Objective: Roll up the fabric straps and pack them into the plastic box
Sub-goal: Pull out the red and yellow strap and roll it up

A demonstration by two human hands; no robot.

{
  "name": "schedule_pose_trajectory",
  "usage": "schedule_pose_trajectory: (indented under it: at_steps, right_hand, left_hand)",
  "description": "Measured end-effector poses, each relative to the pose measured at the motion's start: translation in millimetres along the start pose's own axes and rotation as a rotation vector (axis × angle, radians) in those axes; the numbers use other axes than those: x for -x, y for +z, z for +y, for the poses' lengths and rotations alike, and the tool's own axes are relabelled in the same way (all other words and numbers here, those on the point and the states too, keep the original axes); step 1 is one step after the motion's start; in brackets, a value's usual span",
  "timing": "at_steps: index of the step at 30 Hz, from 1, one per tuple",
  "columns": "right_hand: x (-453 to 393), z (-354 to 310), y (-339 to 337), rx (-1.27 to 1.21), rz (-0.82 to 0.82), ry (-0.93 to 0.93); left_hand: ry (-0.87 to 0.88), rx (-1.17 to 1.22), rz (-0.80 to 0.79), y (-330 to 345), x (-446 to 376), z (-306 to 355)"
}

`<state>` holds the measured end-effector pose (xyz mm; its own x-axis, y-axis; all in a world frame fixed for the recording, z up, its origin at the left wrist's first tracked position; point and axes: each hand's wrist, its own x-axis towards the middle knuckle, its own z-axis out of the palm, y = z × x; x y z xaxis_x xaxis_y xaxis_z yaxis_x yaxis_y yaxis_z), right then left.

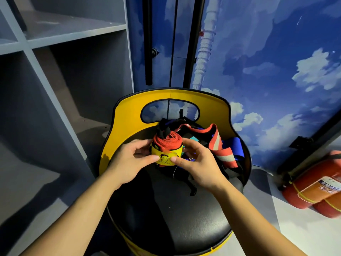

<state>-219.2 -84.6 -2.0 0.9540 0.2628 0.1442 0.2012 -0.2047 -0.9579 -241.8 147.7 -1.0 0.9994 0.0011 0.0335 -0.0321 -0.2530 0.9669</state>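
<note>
Red fabric is wound into a tight roll (167,143), which is held upright above the black seat of a yellow-backed chair (129,115). A yellow printed band is wrapped around the roll's lower half. The roll is clamped between both hands: the left hand (129,163) grips its left side, the right hand (199,163) its right side, with both thumbs pressed on the band. Loose straps (221,145) in red, white, blue and black are heaped on the seat behind. Grey shelves (64,52) are seen at left, red fire extinguishers (317,187) at right.
</note>
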Motion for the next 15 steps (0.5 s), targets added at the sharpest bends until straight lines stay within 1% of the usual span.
schedule_pose_trajectory:
  at_steps: [2, 6, 11, 15]
  right_hand:
    - [-2, 6, 6, 0.091, 0.005, -0.008]
    - [-14, 21, 31, 0.151, -0.02, 0.025]
    - [-42, 31, 70, 0.278, -0.127, 0.045]
    - [-78, 32, 96, 0.398, -0.167, -0.03]
  left_hand:
    - [-0.014, -0.025, 0.033, -2, 1, -6]
    - [-0.066, -0.02, 0.13, -11, 4, -20]
    - [-0.204, -0.054, 0.185, -32, 6, -45]
    - [-0.258, -0.121, 0.246, -53, -7, -50]
